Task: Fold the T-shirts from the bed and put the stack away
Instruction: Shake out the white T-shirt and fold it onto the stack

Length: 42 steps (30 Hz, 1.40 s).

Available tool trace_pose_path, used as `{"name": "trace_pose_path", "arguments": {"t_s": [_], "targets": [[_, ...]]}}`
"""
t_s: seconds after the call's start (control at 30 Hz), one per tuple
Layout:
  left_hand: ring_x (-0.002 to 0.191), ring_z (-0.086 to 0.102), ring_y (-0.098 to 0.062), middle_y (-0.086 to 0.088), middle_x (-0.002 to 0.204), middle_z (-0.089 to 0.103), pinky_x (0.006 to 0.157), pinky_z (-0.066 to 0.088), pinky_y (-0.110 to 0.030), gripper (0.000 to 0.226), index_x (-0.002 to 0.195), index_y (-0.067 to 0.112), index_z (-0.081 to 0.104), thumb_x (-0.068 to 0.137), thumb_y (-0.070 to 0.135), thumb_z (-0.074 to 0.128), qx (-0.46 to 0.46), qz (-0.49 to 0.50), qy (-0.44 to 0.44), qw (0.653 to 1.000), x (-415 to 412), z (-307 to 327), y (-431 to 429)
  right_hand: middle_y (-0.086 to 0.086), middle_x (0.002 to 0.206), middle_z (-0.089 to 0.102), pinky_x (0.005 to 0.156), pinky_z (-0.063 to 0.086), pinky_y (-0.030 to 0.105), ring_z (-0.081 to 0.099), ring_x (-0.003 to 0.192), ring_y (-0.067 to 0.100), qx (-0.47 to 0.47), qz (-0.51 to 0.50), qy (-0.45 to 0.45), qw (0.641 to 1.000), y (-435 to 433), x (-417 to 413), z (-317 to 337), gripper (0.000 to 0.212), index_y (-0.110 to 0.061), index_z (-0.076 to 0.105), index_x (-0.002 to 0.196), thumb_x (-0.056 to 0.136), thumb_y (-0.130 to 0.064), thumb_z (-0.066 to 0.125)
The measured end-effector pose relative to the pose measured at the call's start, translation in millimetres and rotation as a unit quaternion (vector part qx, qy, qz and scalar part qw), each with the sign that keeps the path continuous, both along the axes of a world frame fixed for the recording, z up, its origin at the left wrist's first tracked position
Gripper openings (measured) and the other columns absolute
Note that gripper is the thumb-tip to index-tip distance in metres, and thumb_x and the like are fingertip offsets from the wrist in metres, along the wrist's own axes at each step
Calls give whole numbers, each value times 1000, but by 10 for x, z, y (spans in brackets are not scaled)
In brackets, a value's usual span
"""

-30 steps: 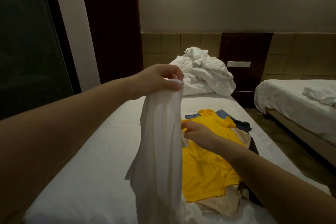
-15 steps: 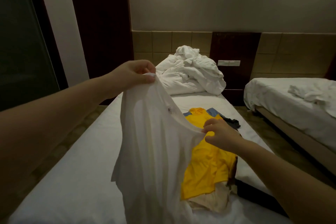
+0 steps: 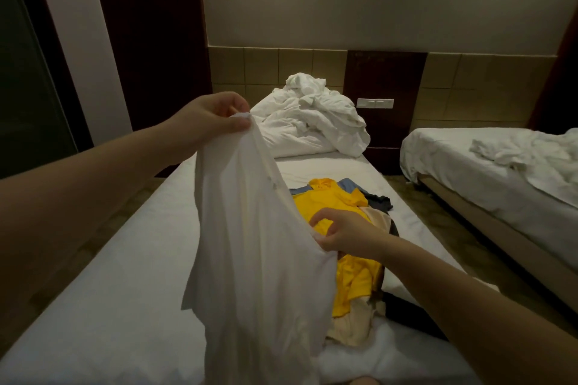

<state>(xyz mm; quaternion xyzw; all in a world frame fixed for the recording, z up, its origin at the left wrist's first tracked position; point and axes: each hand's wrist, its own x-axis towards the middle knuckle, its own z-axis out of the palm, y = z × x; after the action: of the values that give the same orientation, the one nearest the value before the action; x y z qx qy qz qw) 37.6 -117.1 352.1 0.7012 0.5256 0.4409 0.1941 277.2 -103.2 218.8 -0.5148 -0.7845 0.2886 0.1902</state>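
- The left hand [image 3: 215, 117] is raised over the near bed [image 3: 109, 306]. Its thumb and curled fingers pinch the top edge of a white T-shirt [image 3: 250, 259].
- The right hand [image 3: 341, 234] sits lower and to the right, with its fingers curled in and its thumb pressing a fold of the same shirt's edge. How many of its fingers actually touch the cloth cannot be told.
- The white T-shirt hangs between the two hands in long folds, clear of the mattress at the top, and its lower part drops out of sight at the bottom of the view.
- Behind it a loose pile of clothes lies on the sheet, unfolded. A yellow T-shirt [image 3: 331, 200] is on top, a blue garment [image 3: 352, 185] and a dark garment [image 3: 380, 201] show at its far end, and a beige garment [image 3: 353, 331] lies at its near end.
- Crumpled white bedding [image 3: 312, 122] is heaped at the head of the bed, against the tiled wall.
- A switch plate [image 3: 375, 102] is fixed to the dark wood panel [image 3: 386, 78] just right of that heap.
- A second bed [image 3: 469, 166] stands to the right across a strip of floor, with rumpled white sheets on it.
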Motion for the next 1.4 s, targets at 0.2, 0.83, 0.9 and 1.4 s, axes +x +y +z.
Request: {"name": "trace_pose_path", "arguments": {"t_s": [0.2,0.83,0.9,1.4], "targets": [[82,54,-12,3,88,55,67,46,-23,5,94,20,57,90,24,58,10,14,-7,1000,-41,-70,-7,-6,60,55,51,39,13,54,59,3,23,-69,19,997,-20,97,167,10,-11,71,81,85,-18,65],[81,53,-11,4,87,55,68,44,-22,8,82,27,57,89,23,58,24,18,15,999,-51,-104,-171,4,77,51,58,40,26,51,70,20,105,-112,-409,900,-54,125,368,7,-16,57,91,85,-17,55],[81,52,-11,5,87,55,67,43,-21,5,85,25,58,90,23,58,30,24,22,999,-62,-90,-194,7,83,64,63,47,29,55,65,17,-3,-79,-332,940,-52,29,367,5,-11,58,91,90,-13,55],[81,50,-13,2,89,52,67,41,-23,10,100,15,56,92,21,53,13,79,9,997,-536,-81,-516,4,78,68,66,55,24,64,73,15,43,-134,218,966,-248,180,570,21,-6,70,93,89,-25,62]]}}
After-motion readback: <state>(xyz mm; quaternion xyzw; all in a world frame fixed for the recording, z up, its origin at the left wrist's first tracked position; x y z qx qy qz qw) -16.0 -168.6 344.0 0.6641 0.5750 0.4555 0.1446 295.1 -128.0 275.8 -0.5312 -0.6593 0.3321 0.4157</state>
